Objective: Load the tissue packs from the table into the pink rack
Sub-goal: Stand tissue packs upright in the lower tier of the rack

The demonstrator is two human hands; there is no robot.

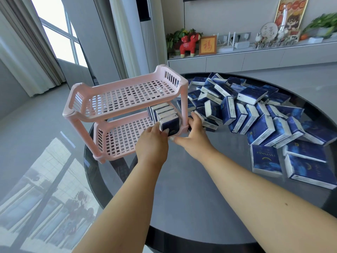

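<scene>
A two-tier pink plastic lattice rack (125, 99) stands at the left edge of the round dark glass table (191, 198). Its upper shelf holds nothing; at the right end of its lower shelf a row of blue-and-white tissue packs (164, 112) stands on edge. The left hand (152, 143) has its grip curled around the nearest pack of that row (170, 125), fingers on its front face. The right hand (194, 136) holds the rack's near right corner post, thumb at the base. Further right, a loose heap of the same blue tissue packs (255, 114) lies across the table.
</scene>
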